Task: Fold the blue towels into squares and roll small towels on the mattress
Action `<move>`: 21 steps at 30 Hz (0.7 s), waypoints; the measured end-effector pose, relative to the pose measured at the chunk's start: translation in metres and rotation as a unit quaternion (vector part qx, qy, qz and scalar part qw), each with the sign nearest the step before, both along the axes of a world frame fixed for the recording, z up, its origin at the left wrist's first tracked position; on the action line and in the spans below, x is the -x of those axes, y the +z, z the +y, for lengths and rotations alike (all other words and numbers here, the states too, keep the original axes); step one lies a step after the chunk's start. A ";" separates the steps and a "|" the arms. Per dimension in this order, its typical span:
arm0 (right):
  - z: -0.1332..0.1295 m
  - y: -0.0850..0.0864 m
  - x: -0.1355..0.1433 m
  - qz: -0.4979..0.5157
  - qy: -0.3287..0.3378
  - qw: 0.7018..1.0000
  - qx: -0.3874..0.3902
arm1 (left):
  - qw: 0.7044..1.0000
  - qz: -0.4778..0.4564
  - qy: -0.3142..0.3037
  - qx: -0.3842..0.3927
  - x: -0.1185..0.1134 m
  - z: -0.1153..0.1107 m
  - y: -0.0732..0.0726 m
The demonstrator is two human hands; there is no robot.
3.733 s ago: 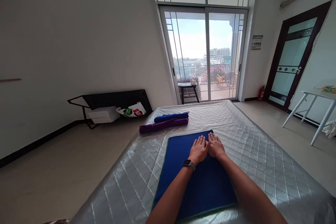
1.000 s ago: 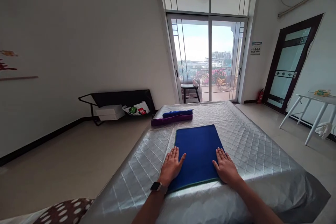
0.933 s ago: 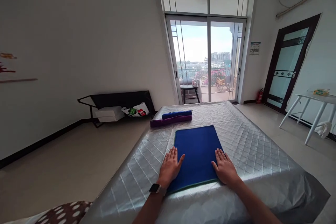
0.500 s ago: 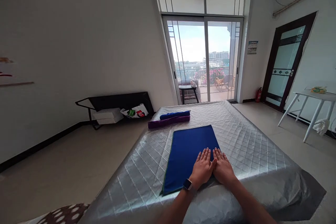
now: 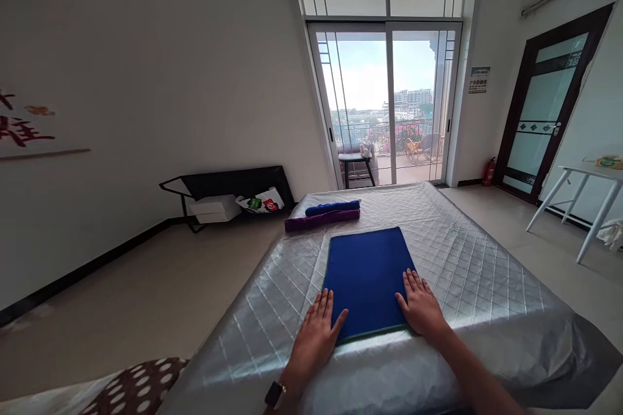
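Observation:
A blue cloth (image 5: 367, 279) with a green stitched edge lies flat on the silver quilted bed cover (image 5: 263, 298). My left hand (image 5: 315, 331), with a dark watch (image 5: 275, 393) at the wrist, rests on the cloth's near left edge, fingers stretched out and thumb spread. On the right edge of the cloth lies my right hand (image 5: 420, 303), palm down with its fingers out flat. Neither hand grips anything. Beyond the cloth, a rolled blue cloth (image 5: 331, 207) and a rolled purple cloth (image 5: 321, 220) lie side by side.
A black folding frame (image 5: 233, 181) with white boxes (image 5: 214, 209) and a printed bag (image 5: 263, 201) stands by the left wall. Sliding glass doors (image 5: 389, 104) are ahead. A white stool (image 5: 591, 175) stands at right, and brown dotted fabric (image 5: 141, 386) lies at lower left.
My hands have moved apart: the left has slid from the cloth's right part to its left edge, while the right stays near the right edge. The view has shifted slightly left.

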State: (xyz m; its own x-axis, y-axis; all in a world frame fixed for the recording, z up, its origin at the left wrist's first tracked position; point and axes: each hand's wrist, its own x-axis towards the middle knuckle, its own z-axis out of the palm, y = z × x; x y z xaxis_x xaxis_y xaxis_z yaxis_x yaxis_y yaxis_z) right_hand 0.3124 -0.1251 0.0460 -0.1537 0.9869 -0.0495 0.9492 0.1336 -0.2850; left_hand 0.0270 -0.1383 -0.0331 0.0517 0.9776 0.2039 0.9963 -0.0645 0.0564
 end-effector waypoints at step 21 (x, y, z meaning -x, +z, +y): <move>0.072 0.001 -0.003 -0.013 0.026 1.000 -0.010 | 0.997 -0.030 0.033 -0.068 -0.009 -0.009 0.014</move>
State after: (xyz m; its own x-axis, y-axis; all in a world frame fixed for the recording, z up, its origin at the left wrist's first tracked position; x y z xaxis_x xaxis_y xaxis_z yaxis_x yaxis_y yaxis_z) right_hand 0.3152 -0.0533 0.0473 -0.2029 0.9786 -0.0338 0.9482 0.1877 -0.2564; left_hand 0.0359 -0.1469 -0.0195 -0.0271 0.9419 0.3349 0.9938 -0.0107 0.1106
